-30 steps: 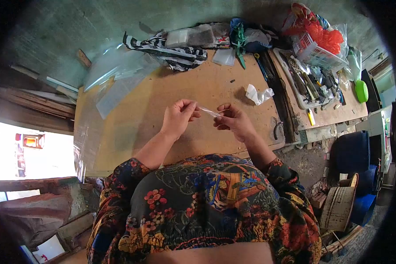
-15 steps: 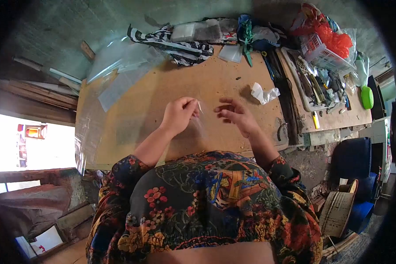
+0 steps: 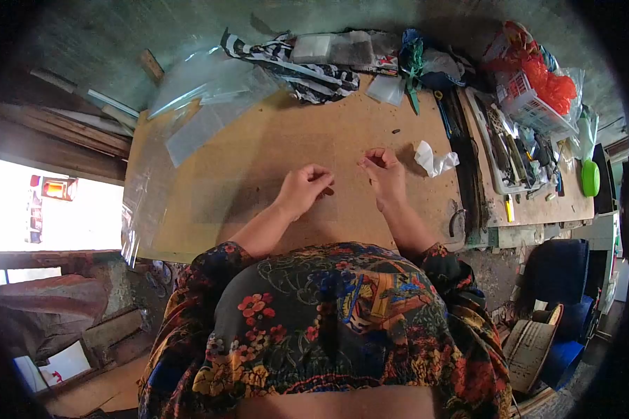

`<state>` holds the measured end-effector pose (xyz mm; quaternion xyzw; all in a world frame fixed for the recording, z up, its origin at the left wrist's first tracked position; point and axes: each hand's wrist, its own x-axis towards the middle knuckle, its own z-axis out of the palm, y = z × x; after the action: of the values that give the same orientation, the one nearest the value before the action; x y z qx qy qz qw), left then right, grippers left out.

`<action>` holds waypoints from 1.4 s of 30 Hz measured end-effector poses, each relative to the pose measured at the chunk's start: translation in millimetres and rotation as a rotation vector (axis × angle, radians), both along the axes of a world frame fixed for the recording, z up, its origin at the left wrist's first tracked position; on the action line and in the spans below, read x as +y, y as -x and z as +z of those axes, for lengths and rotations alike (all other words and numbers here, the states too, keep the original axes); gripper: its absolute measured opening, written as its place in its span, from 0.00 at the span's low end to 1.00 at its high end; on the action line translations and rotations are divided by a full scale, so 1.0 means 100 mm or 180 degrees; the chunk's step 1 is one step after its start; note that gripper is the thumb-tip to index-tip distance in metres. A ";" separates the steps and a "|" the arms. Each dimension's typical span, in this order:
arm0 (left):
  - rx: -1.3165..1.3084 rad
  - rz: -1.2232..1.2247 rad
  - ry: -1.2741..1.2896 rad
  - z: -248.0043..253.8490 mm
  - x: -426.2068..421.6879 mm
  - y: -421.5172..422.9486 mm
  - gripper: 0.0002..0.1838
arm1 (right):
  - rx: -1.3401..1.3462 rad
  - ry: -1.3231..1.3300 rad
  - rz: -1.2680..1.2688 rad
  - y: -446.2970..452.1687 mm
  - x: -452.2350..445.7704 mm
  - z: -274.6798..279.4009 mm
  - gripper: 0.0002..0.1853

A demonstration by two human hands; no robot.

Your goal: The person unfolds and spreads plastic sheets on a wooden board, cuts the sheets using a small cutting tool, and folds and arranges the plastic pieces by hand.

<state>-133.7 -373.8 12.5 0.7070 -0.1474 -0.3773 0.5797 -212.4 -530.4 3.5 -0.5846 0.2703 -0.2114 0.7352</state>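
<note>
My left hand [image 3: 305, 190] is over the middle of the wooden tabletop [image 3: 370, 216], its fingers bent in toward the thumb. Whatever may be between those fingertips does not show. To its right, my right hand [image 3: 386, 176] is closed in a pinch, with a tiny speck at the fingertips that is too small to name. A gap separates the two hands. A faint clear plastic sheet [image 3: 258, 171] appears to lie flat on the board left of my left hand. Near my right hand rests a crumpled white tissue [image 3: 435, 160].
Clear plastic sheets [image 3: 206, 129] cover the table's left side. A black-and-white striped bag [image 3: 307, 80] lies at the back. On the right are a tray of tools [image 3: 507, 150], a white basket [image 3: 528, 98] with red bags, a green container [image 3: 590, 178] and a blue chair [image 3: 555, 279].
The clear plastic piece and pale sliver seen at my left fingertips no longer show there. My right hand has gone from spread fingers to a pinch. The whole view has shifted slightly.
</note>
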 end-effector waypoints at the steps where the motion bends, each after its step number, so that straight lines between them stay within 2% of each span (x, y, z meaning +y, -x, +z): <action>1: 0.0021 -0.0002 -0.0004 -0.02 0.03 -0.04 0.12 | 0.0021 -0.0004 -0.0002 0.02 -0.04 -0.07 0.07; 3: 0.0130 0.0028 -0.0200 -0.10 0.09 -0.12 0.08 | 0.0235 0.0543 0.0179 0.04 -0.12 -0.26 0.04; 5: 0.0314 0.0087 -0.0076 -0.27 0.12 -0.15 0.07 | 0.0397 0.0531 0.0133 0.03 -0.12 -0.44 0.05; 7: 0.0072 0.0147 -0.0232 -0.39 0.12 -0.18 0.07 | 0.0562 0.0518 0.0074 0.04 -0.10 -0.46 0.07; 8: 0.0088 0.0138 -0.0240 -0.49 0.11 -0.20 0.07 | 0.1018 0.1104 0.0112 0.04 -0.10 -0.45 0.08; 9: -0.0555 0.0142 -0.0394 -0.56 0.10 -0.21 0.09 | 0.1473 0.1690 0.0154 0.03 -0.09 -0.45 0.10; 10: -0.1197 0.0144 -0.0543 -0.62 0.09 -0.22 0.11 | 0.1494 0.1681 0.0152 0.02 -0.09 -0.49 0.10; 11: -0.1182 0.0140 -0.0544 -0.68 0.07 -0.24 0.11 | 0.1605 0.1998 0.0086 0.00 -0.09 -0.58 0.12; 12: -0.1510 0.0198 -0.0732 -0.70 0.03 -0.24 0.12 | 0.1710 0.2316 0.0024 -0.02 -0.09 -0.65 0.14; 13: -0.1839 0.0258 -0.0922 -0.70 0.02 -0.25 0.13 | 0.1719 0.2316 0.0030 -0.04 -0.09 -0.72 0.14; 14: -0.1829 0.0260 -0.0923 -0.71 0.03 -0.25 0.13 | 0.1692 0.2313 -0.0003 -0.05 -0.09 -0.78 0.14; 16: -0.3340 -0.0530 -0.1515 -0.65 0.06 -0.26 0.14 | 0.1677 0.2313 -0.0042 -0.06 -0.10 -0.80 0.14; 18: -0.3475 -0.0820 -0.1747 -0.60 0.04 -0.24 0.16 | 0.1405 0.2600 -0.0071 -0.04 -0.10 -0.81 0.13; 19: -0.3616 -0.1098 -0.1986 -0.59 0.03 -0.24 0.18 | 0.1415 0.2603 -0.0067 -0.03 -0.10 -0.82 0.13; 22: -0.3530 -0.1233 -0.2152 -0.65 0.02 -0.27 0.22 | 0.1323 0.2422 0.0000 0.02 -0.12 -0.78 0.15; 24: -0.3571 -0.1338 -0.2192 -0.63 0.03 -0.28 0.23 | 0.0732 0.4402 0.0174 0.12 -0.10 -0.70 0.16; 25: -0.3611 -0.1433 -0.2244 -0.62 0.03 -0.29 0.23 | 0.0747 0.4401 0.0177 0.19 -0.05 -0.64 0.16; 27: -0.3633 -0.1449 -0.2228 -0.64 0.04 -0.30 0.24 | 0.1052 0.4148 0.1117 0.30 0.06 -0.57 0.18; 30: -0.3650 -0.1465 -0.2186 -0.67 0.03 -0.33 0.25 | 0.0940 0.4529 0.1136 0.38 0.09 -0.59 0.19; 42: -0.3848 -0.1526 -0.2285 -0.70 0.03 -0.34 0.26 | 0.1232 0.4512 0.1275 0.37 0.12 -0.51 0.20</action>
<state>-99.4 -370.7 -57.0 0.8858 -0.4586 -0.0635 0.0325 -249.8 -518.8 -47.9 -0.9814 0.0826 -0.0907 0.1476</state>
